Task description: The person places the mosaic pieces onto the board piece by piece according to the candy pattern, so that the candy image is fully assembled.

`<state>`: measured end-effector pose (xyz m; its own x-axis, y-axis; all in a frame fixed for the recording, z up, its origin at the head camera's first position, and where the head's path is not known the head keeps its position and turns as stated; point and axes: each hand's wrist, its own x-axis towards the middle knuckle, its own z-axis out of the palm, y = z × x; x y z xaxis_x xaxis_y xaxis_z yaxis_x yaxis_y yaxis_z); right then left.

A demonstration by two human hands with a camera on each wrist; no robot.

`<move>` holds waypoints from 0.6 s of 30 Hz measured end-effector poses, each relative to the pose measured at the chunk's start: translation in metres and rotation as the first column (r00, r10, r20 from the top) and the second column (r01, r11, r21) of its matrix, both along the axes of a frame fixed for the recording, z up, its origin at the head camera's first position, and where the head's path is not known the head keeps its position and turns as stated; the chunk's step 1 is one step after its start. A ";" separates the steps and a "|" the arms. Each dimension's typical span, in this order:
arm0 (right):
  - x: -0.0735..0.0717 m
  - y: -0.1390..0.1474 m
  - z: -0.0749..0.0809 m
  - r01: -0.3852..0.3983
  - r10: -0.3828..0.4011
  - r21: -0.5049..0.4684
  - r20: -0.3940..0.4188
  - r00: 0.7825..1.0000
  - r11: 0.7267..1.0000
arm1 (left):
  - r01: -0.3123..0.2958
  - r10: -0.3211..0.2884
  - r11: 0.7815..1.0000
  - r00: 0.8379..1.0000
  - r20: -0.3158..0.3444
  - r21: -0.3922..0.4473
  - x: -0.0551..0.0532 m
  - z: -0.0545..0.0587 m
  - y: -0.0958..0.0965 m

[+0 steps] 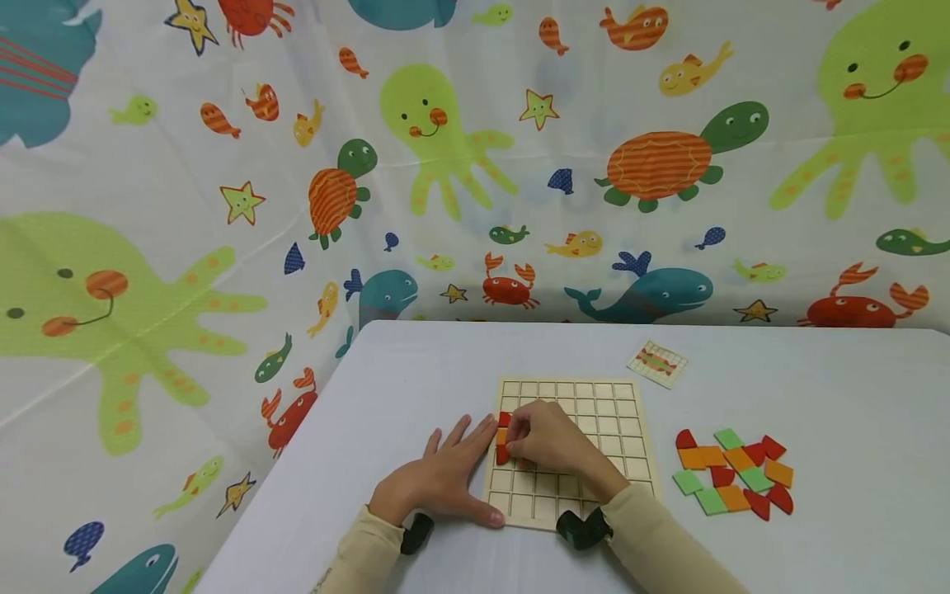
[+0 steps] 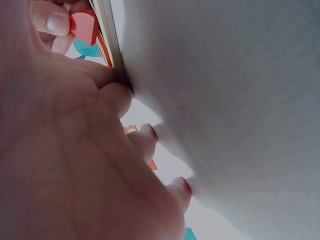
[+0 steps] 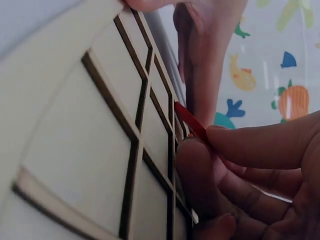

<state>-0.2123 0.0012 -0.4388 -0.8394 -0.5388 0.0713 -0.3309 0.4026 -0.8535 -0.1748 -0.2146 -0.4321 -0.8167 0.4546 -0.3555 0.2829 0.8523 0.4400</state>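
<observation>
A wooden grid board lies on the white table. My right hand reaches over its left columns and pinches a red tile between thumb and finger. In the right wrist view that tile tilts at the edge of a grid cell. Along the board's left column sit an orange tile and, above it, another red tile. My left hand lies with fingers spread at the board's left edge, thumb by the lower left corner. The left wrist view shows the pinched tile's rounded red face.
Right of the board lies a loose group of red, orange and green tiles. A small picture card with a gridded pattern rests behind the board's far right corner. A curtain printed with sea animals hangs behind the table.
</observation>
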 end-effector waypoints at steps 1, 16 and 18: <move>0.001 -0.001 0.001 0.003 -0.003 0.008 -0.001 1.000 1.000 | 0.001 -0.001 1.000 1.000 0.001 0.001 0.000 0.000 0.000; 0.012 -0.013 -0.002 0.124 -0.122 0.061 -0.035 0.992 0.990 | 0.014 -0.014 1.000 1.000 -0.008 0.001 -0.002 -0.001 -0.002; 0.013 -0.015 -0.003 0.145 -0.141 0.075 -0.060 0.988 0.986 | 0.012 -0.012 1.000 1.000 -0.008 0.002 -0.002 -0.002 -0.002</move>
<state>-0.1997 -0.0135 -0.4417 -0.9044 -0.4190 0.0806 -0.3098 0.5149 -0.7993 -0.1768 -0.2166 -0.4339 -0.8136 0.4654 -0.3484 0.2969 0.8479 0.4393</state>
